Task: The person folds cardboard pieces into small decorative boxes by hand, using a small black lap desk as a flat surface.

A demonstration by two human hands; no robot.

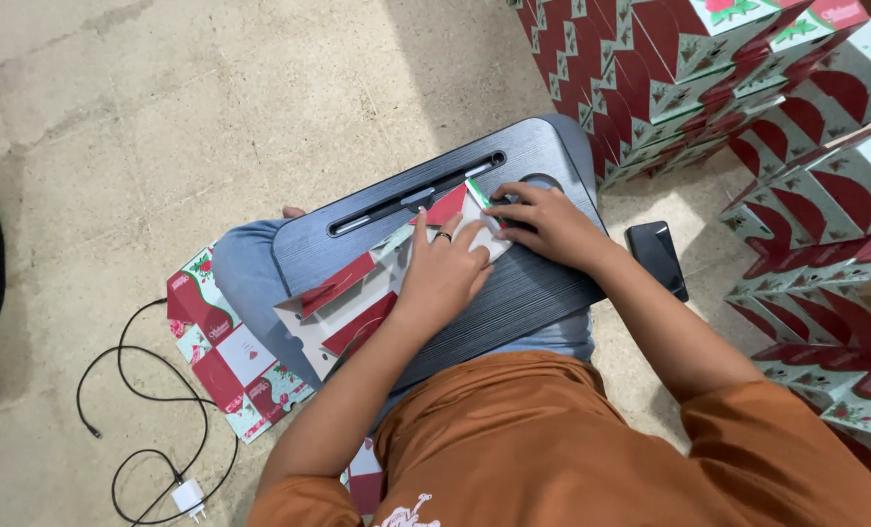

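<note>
Landmark: I take the dark lap tray (pixel 514 303) across the knees as my reference.
Carton: a flat red-and-white carton blank (pixel 372 293) lies on the tray's middle.
Left hand (pixel 442 278): released, palm flat, pinning the blank to the surface.
Right hand (pixel 545 222): near the tray's far edge, fingertips pinching the blank's end flap (pixel 481 198).
Doing it well: I judge the palm should hold firm while the flap is creased along its score.
Nearby: a phone (pixel 657 256) right of the tray; more flat blanks (pixel 223 346) left of it.
</note>
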